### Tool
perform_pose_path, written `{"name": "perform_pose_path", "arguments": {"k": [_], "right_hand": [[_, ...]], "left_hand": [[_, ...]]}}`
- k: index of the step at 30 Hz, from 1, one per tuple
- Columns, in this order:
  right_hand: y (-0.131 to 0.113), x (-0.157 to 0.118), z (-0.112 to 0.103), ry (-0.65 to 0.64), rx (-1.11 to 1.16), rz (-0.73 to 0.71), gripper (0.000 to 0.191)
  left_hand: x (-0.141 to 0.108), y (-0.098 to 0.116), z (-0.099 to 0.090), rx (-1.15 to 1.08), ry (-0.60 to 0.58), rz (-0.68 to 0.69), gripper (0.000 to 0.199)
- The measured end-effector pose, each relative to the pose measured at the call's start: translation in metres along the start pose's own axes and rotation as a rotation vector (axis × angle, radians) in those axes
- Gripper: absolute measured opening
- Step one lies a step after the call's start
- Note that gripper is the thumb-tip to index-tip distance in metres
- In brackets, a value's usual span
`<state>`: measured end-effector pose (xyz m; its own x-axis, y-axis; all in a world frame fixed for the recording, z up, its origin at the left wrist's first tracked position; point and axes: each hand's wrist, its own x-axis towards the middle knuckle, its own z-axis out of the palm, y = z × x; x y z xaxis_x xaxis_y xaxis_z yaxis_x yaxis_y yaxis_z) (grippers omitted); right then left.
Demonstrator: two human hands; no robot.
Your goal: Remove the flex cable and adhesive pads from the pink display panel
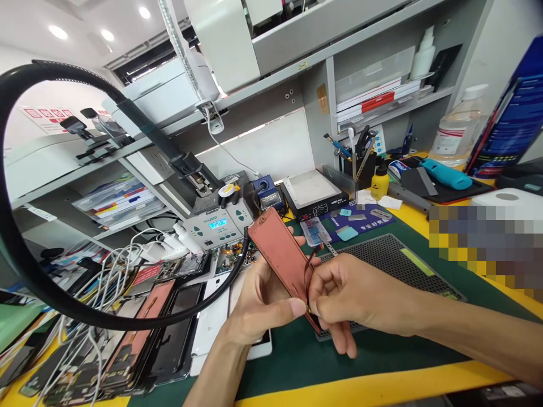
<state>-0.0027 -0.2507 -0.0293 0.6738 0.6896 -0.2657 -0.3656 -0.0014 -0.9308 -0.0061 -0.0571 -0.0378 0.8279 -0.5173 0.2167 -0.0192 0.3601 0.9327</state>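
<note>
A copper-coloured phone panel (282,254) is held tilted above the green mat (292,367). My left hand (263,299) grips it from beneath and along its near edge, with the thumb lying on the lower part and fingertips showing past the far side. At the panel's right edge, the fingers of my right hand (343,294) are pinched on a thin dark strip (311,263) that curves up from the panel. The lower end of the panel is partly hidden behind my right fingers.
Left of my hands lie phone parts (139,339), a white phone (210,316) and tangled white cables. A thick black hose (127,322) loops across the left. Behind are a soldering station (218,226), a heating plate (316,189) and a yellow bottle (379,182). A perforated pad (382,271) lies right.
</note>
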Motion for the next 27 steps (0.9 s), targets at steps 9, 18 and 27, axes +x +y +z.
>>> {"name": "perform_pose_path", "arguments": {"k": [9,18,27], "right_hand": [[0.0012,0.0005,-0.0034,0.001,0.025,-0.044,0.003],[-0.0042,-0.0057,-0.0039,0.193,-0.279,-0.114,0.010],[-0.0075,-0.0059,-0.0013,0.236,-0.254,-0.083,0.003]], "left_hand": [[-0.0003,0.0012,-0.0013,0.030,0.029,0.019,0.072],[0.0035,-0.0009,-0.0002,0.129,0.096,0.084,0.067],[0.0029,-0.0055,-0.0002,0.225,0.143,0.121,0.070]]}}
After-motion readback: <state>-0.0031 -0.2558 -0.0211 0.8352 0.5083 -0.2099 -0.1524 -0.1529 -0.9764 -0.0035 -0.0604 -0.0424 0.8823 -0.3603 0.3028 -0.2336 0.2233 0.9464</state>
